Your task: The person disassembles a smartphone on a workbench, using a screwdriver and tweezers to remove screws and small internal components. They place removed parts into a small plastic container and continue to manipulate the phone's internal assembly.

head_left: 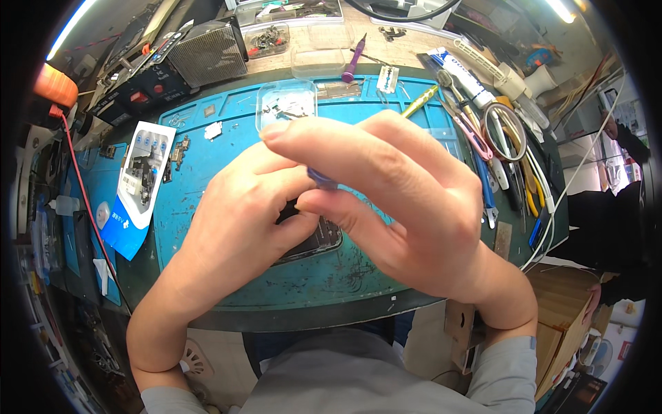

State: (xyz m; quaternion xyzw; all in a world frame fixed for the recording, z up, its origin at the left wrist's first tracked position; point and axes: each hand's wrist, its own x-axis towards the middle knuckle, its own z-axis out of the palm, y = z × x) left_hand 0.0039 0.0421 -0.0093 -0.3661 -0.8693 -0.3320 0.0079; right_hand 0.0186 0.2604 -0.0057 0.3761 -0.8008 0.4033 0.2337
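My right hand (396, 200) is closed around a slim purple-tipped tool (321, 180), its fingers curled over the middle of the blue work mat (207, 172). Under it, my left hand (238, 224) presses on a dark flat device (314, 241) that lies on the mat, mostly hidden by both hands. The tool's tip points down toward the device, but the contact point is covered.
A clear plastic tray (286, 103) of small parts sits at the mat's far edge. A blue-and-white card (141, 183) lies left. Tweezers, scissors and cables (507, 148) crowd the right side. A black box with grille (207, 52) stands back left; a purple screwdriver (355, 58) lies beyond.
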